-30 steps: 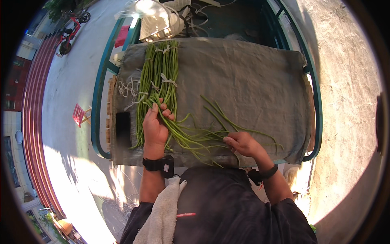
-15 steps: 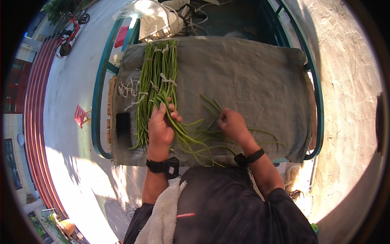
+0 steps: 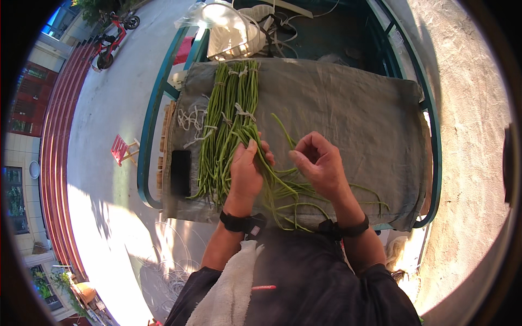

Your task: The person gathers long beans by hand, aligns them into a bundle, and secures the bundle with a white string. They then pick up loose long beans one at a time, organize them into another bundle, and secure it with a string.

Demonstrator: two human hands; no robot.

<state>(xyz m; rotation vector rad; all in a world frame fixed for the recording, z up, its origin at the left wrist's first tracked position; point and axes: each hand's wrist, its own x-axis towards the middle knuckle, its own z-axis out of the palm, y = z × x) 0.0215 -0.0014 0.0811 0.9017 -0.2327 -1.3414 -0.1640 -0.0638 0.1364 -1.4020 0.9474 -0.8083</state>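
My left hand [image 3: 250,171] is closed around a loose bunch of long green beans [image 3: 251,133], their ends trailing down toward my body. Right of it, my right hand [image 3: 322,165] has its fingers curled in a pinch. A single long bean [image 3: 283,129] sticks up from its fingertips. Below and beside that hand, more loose long beans [image 3: 310,190] lie across the grey cloth [image 3: 353,119]. Left of and beyond my left hand, several tied bundles of long beans [image 3: 220,108] lie side by side, bound with pale ties [image 3: 244,112].
Loose white ties [image 3: 191,118] and a black phone [image 3: 180,173] lie at the cloth's left side. A teal metal frame [image 3: 147,146] borders the surface. Beyond the cloth sits a white basket [image 3: 231,32]. A red stool [image 3: 124,149] stands on the ground at left.
My right hand has lifted slightly and turned, with one bean at its fingertips. My left hand still grips its bunch. The whole view has shifted, so things appear further right.
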